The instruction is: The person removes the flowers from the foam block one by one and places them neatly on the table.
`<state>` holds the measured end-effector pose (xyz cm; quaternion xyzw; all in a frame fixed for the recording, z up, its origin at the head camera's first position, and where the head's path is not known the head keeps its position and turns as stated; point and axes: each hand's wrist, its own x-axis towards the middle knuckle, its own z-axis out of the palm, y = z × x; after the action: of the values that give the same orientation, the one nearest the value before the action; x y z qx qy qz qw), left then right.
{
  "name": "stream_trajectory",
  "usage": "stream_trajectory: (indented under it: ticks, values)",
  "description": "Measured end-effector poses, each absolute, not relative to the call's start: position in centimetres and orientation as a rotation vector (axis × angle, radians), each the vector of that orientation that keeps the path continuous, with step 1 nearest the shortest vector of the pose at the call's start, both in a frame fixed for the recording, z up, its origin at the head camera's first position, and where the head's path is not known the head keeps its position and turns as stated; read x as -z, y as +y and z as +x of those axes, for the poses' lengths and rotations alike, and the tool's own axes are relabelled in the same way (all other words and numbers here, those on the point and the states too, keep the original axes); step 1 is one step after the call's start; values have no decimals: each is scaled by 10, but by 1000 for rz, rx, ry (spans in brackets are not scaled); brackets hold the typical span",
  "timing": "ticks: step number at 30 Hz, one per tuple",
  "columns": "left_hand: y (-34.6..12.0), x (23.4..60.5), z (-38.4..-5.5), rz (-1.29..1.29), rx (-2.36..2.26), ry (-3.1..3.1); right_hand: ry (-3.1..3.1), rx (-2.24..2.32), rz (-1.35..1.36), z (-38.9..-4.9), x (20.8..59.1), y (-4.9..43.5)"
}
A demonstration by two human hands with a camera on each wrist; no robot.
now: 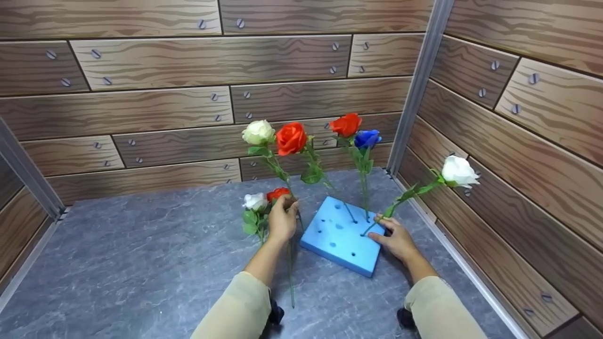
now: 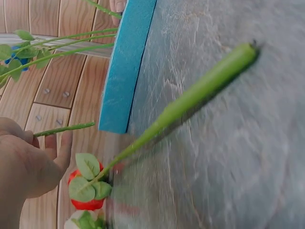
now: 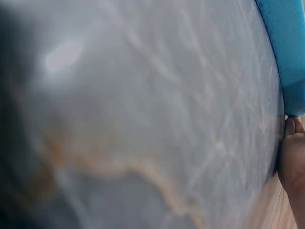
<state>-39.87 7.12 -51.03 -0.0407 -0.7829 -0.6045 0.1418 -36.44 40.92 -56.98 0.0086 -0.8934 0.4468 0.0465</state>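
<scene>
Clearly, from the head, the left hand's (image 1: pixel 282 222) grip pinches a cream artificial rose (image 1: pixel 258 132) by its thin green stem; rightward, a square blue foam block (image 1: pixel 346 236) sits on the grey marbled tabletop (image 1: pixel 165 263). The right hand (image 1: pixel 398 239) touches its edge; whether clamped, I cannot tell. From the left wrist, the pinched stem ends near the block. From the right wrist, fingertips meet its side.

Grey marbled surface (image 1: pixel 155 263), pale veins, fills much of the lower frame in head view. Directly on it: 1 blue block (image 1: pixel 346 238), flat, holed, right of centre. Near frame centre, left of block: 1 white rose (image 1: pixel 255 201) and 1 red rose (image 1: pixel 277 192) lying, heads side by side.
</scene>
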Motion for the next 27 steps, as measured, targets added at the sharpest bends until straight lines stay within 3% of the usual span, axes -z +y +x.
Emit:
stream_trajectory:
  ticks: [27]
  values:
    - [26, 506, -369, -106, 2138, -2304, -2771, -1349, 38, -365, 566, 410]
